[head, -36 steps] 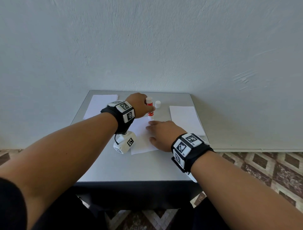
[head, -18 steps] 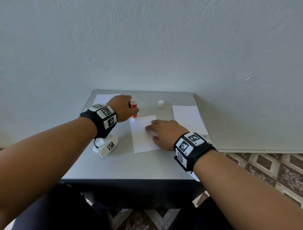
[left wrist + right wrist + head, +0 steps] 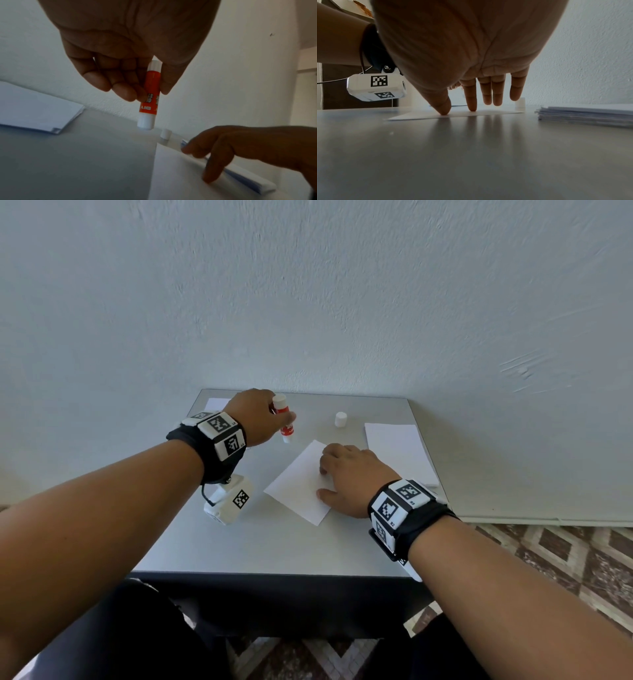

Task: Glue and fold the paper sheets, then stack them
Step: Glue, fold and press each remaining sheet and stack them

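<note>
A white paper sheet [image 3: 298,484] lies turned at an angle in the middle of the grey table [image 3: 274,549]. My right hand [image 3: 346,477] rests on its right side, thumb and index fingertip pressing it flat [image 3: 444,112]. My left hand [image 3: 257,419] grips an uncapped red and white glue stick [image 3: 285,422] upright, its tip down, just above the table beyond the sheet's far corner. In the left wrist view the glue stick [image 3: 150,94] hangs from thumb and fingers, clear of the sheet [image 3: 188,175].
The glue's white cap [image 3: 340,419] stands at the back of the table. A stack of sheets [image 3: 397,450] lies at the right edge, another paper stack [image 3: 215,404] at the back left. A wall rises right behind the table.
My left hand carried the glue stick left off the sheet, then back toward its far corner. Under my right hand the sheet has turned from square to diagonal.
</note>
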